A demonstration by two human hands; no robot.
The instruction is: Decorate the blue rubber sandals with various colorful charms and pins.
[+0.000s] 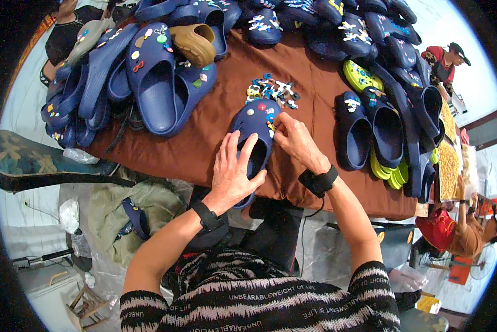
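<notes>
A navy clog [242, 133] with small shoe charms on its upper lies in front of me, toe pointing away. Across its opening and side lies my left hand [232, 171], gripping it with the fingers bent over the rim. My right hand [298, 138] is closed in a pinch against the right side of the upper, beside a row of blue, white and yellow charms. Whatever its fingertips pinch is hidden. Just beyond the toe sits a loose pile of shoe charms [272, 91] in white, black, blue and yellow.
A brown cloth [315, 182] covers the table. Decorated navy clogs [154, 88] and a tan clog [196, 44] are heaped at left, with more clogs [355, 130] at right and far edge. A patterned chair [49, 160] stands left. Other people [464, 232] sit at far right.
</notes>
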